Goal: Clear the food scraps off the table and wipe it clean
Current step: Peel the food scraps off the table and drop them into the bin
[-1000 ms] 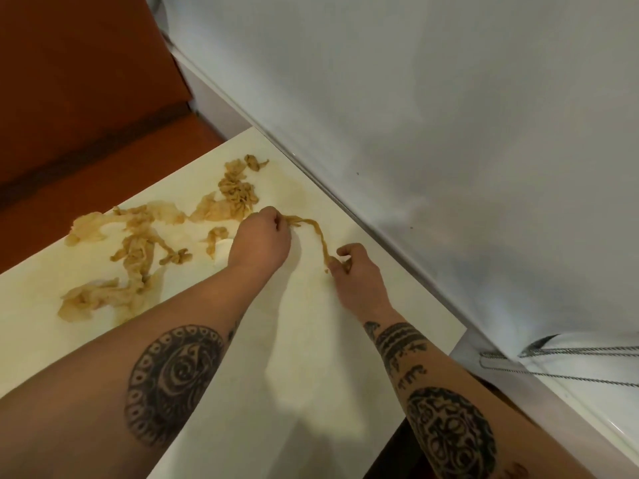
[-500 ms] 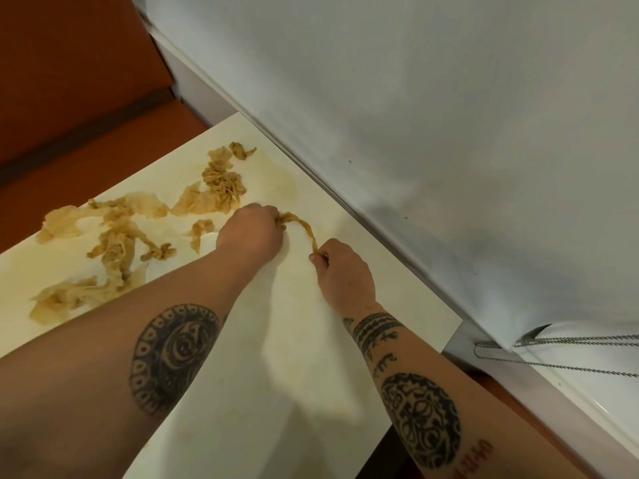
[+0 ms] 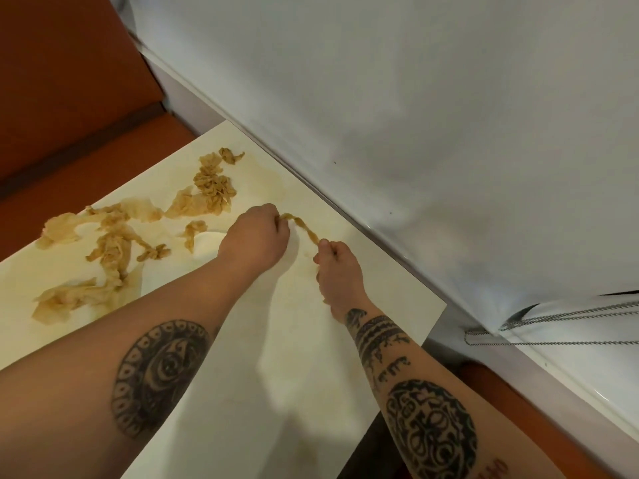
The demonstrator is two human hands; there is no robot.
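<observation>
A cream table (image 3: 283, 357) carries several limp, yellow-brown food scraps. One twisted strip (image 3: 304, 229) stretches between my hands near the wall side. My left hand (image 3: 256, 240) grips its far end in a closed fist. My right hand (image 3: 337, 267) pinches its near end. A crumpled clump of scraps (image 3: 212, 188) lies beyond my left hand, and a long trail of scraps (image 3: 103, 247) spreads over the left part of the table. A brownish wet stain (image 3: 273, 181) marks the surface near the far corner.
A white wall panel (image 3: 415, 115) runs along the table's right edge. A white ledge with thin metal chains (image 3: 560, 323) sits at the right. Red-brown floor (image 3: 69, 115) lies beyond the table's left and far edges.
My right hand has slid along the strip toward my left hand, so the stretch between them is shorter. The other scraps lie as before.
</observation>
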